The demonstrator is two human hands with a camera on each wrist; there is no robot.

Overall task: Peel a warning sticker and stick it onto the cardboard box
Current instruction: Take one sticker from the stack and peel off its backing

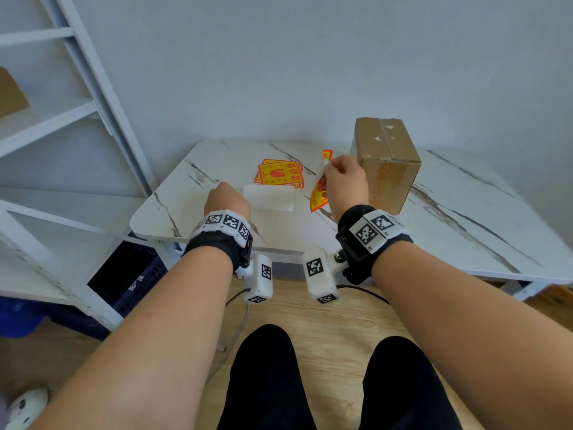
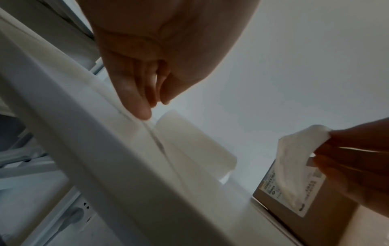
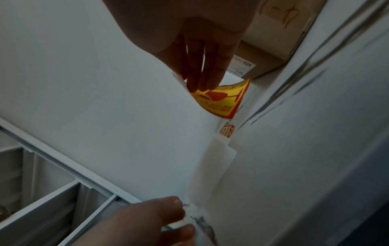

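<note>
My right hand [image 1: 333,169] pinches a peeled yellow and red warning sticker [image 1: 317,198] by its upper edge and holds it curled above the table, just left of the cardboard box [image 1: 387,162]. The right wrist view shows my fingers [image 3: 202,74] on the sticker [image 3: 223,103], with the box [image 3: 273,41] beyond. A white backing sheet [image 1: 273,198] lies flat on the table, and a stack of the same stickers [image 1: 280,175] lies behind it. My left hand [image 1: 226,197] is at the sheet's left end. Its fingertips [image 2: 143,111] touch the tabletop and hold nothing that I can see.
The marble-pattern table [image 1: 217,156] stands against a plain wall, and a second one [image 1: 480,212] adjoins it on the right. White shelving [image 1: 62,119] stands at the left. A dark blue crate [image 1: 130,274] sits under the table's left corner. My legs are below, over a wooden floor.
</note>
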